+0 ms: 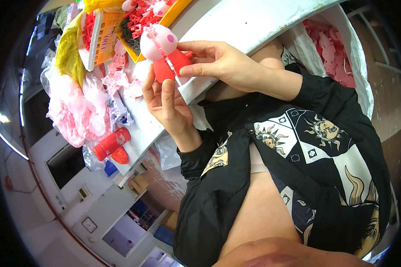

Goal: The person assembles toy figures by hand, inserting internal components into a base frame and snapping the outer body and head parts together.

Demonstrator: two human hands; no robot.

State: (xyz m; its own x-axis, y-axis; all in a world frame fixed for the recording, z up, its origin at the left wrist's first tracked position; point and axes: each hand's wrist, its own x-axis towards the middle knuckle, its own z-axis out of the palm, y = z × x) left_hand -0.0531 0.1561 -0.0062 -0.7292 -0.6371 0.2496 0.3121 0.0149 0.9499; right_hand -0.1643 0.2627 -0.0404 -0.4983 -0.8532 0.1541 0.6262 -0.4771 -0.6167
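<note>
1. Left hand [167, 104] and right hand [211, 62] were clamped on the pink-and-red figure [161, 66], above the desk [247, 22], by its near edge.
2. Head [151, 48] and body [179, 61] looked joined; full closure unclear.
3. Loose red parts [141, 15] sat unassembled.

the toy figure [179, 60] looks like smooth moulded plastic with a soft sheen. loose pink parts [327, 51] are plastic too, in a white sack [364, 71] of creased plastic-like sheeting. the worktop [229, 26] is smooth and faintly glossy. a yellow tray [176, 13] has smooth plastic walls; the yellow bag [70, 55] is thin, crinkled plastic film. the red cylinder [112, 143] is shiny, its material unclear. the black shirt [214, 191] is matt, softly folded cloth; distant boxes [139, 183] look like matt cardboard.
</note>
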